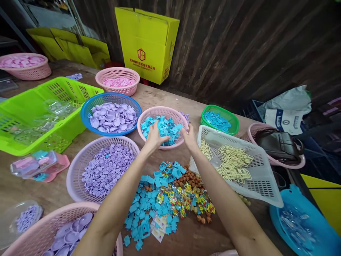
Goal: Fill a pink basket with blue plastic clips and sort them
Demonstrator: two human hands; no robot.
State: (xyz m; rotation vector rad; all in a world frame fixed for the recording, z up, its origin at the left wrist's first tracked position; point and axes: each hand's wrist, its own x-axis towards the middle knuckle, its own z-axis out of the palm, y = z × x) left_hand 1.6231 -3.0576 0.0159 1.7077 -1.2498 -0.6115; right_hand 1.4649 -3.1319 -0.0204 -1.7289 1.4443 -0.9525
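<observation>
Over a pink basket (145,133) of turquoise plastic pieces (170,125), my left hand (156,137) reaches with thumb and fingers apart and nothing visible held in it. My right hand (190,138) is at the basket's right rim, its thumb and fingers spread; whether it presses on the rim is unclear. Between my forearms lies a loose heap of turquoise box-like pieces (145,206). Small multicoloured packets (186,199) and brown figure-like pieces (190,177) lie beside it.
On the left are a blue basket (84,119) of lilac dishes, a lilac basket (73,177) of small pieces and a lime crate (61,140). A white tray (262,174) with cream frames and a green basket (234,124) stand right. A yellow carton (146,39) is behind.
</observation>
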